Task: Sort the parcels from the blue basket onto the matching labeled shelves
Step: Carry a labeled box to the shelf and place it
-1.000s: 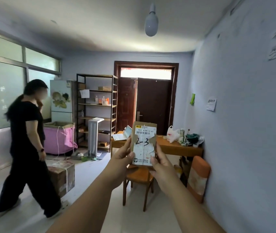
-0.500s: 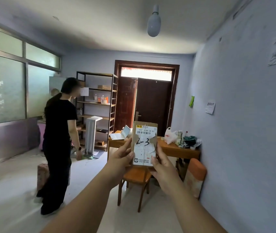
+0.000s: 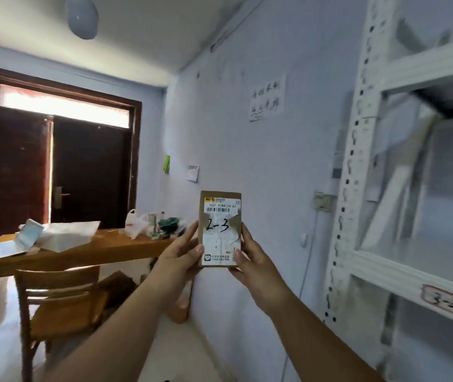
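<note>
A small cardboard parcel, its torn label hand-marked "2-3", is held upright between two bare hands before a pale blue wall. The left hand grips its left edge and the right hand its right edge, thumbs pressed on the front face. At near right stands a white metal shelf rack bearing a tag that reads "3-2". Far left, a wooden table carries bags and papers, with a wooden chair before it and a dark double door behind.
</note>
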The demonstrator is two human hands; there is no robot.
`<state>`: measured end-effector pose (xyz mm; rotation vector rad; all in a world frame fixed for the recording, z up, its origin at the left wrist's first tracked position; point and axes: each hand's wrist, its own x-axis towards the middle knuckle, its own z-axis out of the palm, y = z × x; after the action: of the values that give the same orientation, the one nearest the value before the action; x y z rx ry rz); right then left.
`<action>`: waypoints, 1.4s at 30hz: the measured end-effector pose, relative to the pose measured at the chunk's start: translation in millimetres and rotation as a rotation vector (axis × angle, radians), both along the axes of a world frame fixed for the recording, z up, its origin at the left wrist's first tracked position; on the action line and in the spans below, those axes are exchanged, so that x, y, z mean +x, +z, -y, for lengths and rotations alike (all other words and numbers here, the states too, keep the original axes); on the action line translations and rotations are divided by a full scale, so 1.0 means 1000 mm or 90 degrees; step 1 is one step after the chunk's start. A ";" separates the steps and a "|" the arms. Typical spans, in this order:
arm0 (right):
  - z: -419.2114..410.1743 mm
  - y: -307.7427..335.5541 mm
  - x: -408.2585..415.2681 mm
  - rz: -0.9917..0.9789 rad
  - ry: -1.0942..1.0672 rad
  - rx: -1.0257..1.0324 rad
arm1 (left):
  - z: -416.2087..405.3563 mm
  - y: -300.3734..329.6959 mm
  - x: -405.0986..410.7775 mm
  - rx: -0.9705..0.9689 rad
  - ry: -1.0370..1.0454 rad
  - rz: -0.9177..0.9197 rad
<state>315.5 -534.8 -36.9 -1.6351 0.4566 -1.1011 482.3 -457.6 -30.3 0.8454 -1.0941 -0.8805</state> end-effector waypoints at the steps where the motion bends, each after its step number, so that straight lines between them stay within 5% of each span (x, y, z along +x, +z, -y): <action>1: -0.005 0.004 -0.019 -0.002 -0.038 -0.007 | 0.005 0.004 -0.014 -0.011 -0.039 0.001; 16: -0.211 0.032 -0.291 -0.004 -0.547 0.013 | -0.055 0.034 -0.289 -0.087 -0.535 0.064; 31: -0.436 0.068 -0.464 -0.048 -0.716 -0.005 | -0.254 0.059 -0.490 -0.070 -0.656 -0.011; 42: -0.503 0.087 -0.550 -0.066 -0.720 -0.021 | -0.316 0.079 -0.573 -0.067 -0.691 0.003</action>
<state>-234.2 -31.7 49.9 -1.4295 1.5455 -1.8146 -90.7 -141.1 48.4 0.0937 -1.6017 -1.6783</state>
